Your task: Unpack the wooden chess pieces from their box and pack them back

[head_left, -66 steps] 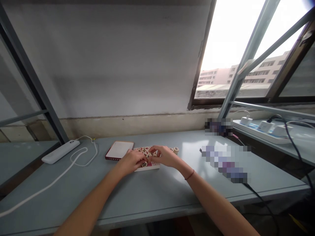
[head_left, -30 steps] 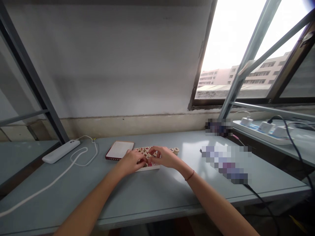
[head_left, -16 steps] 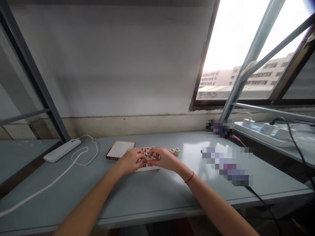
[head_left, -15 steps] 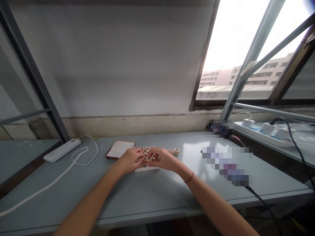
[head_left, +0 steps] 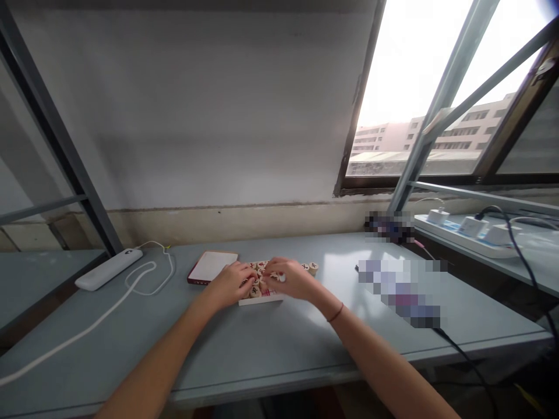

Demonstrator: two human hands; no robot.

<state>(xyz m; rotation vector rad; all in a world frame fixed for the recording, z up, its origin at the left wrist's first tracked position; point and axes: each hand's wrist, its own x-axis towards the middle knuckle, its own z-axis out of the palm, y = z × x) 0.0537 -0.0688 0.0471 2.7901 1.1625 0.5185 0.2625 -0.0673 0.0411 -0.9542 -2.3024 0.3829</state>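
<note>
Round wooden Chinese chess pieces [head_left: 255, 291] with red or black characters lie in a shallow white box [head_left: 262, 300] at the middle of the desk. My left hand [head_left: 231, 284] reaches over the box's left side. Its fingers are bent together among the pieces, and what they grip is hidden. Over the box's right half, my right hand [head_left: 290, 278] is curled, thumb and fingertips closed around a pale piece [head_left: 262, 285] near the centre. A bit of pink printed lining shows at the front. Two loose pieces [head_left: 313, 268] sit just right of the box, one partly covered by my right hand.
A red-edged box lid [head_left: 213, 266] lies left of the box, its white inside facing up. Farther left are a white power strip [head_left: 109, 269] and its cable [head_left: 100, 319]. Blurred-out items [head_left: 399, 294] lie on the right. Another power strip [head_left: 467, 235] carries several plugs.
My right fingers have shifted slightly among the pieces, and a different character now shows on the front piece. My left hand stays nearly still. The view has shifted a little.
</note>
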